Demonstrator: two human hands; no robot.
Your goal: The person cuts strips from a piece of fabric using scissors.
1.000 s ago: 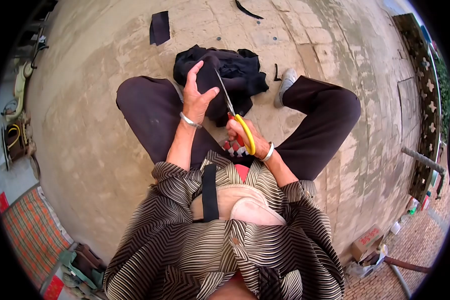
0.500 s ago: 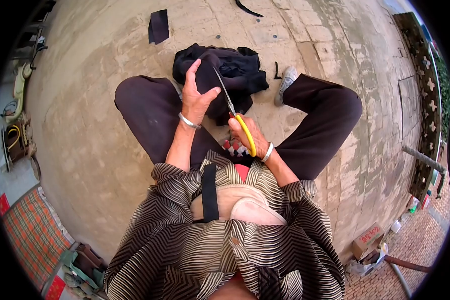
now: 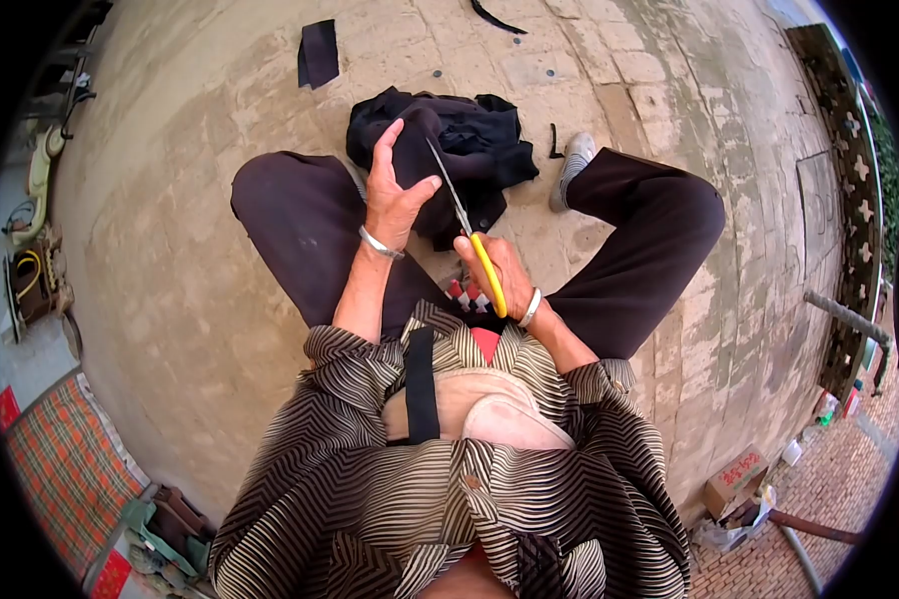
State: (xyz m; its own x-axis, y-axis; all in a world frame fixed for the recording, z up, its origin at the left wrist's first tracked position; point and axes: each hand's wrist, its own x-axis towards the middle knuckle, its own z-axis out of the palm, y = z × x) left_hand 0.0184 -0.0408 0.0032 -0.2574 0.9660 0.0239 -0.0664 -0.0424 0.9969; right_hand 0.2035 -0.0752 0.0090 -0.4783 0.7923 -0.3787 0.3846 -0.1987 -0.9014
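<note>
Yellow-handled scissors [image 3: 489, 275] are in my right hand [image 3: 512, 273], its fingers wrapped round the grips. Their long blades point up and away, over a piece of dark cloth [image 3: 418, 150]. My left hand [image 3: 395, 197] has that cloth in its grip at the left of the blades. Its thumb and index finger stick out along the cloth, and its other fingers are hidden. The cloth merges into a heap of black fabric [image 3: 489, 125] on the ground between my legs. How far the blades are apart is hard to see.
A dark rectangular scrap [image 3: 318, 54] and a black strip [image 3: 497, 17] lie on the paved ground ahead. A short thin dark strip [image 3: 554, 141] is near my right shoe [image 3: 575, 165]. A cardboard box [image 3: 735, 481] stands at the lower right, a plaid cloth [image 3: 75, 474] at the lower left.
The scissors have turned slightly in my right hand, so the yellow grip shows narrower. My left hand and the black fabric stay nearly in place.
</note>
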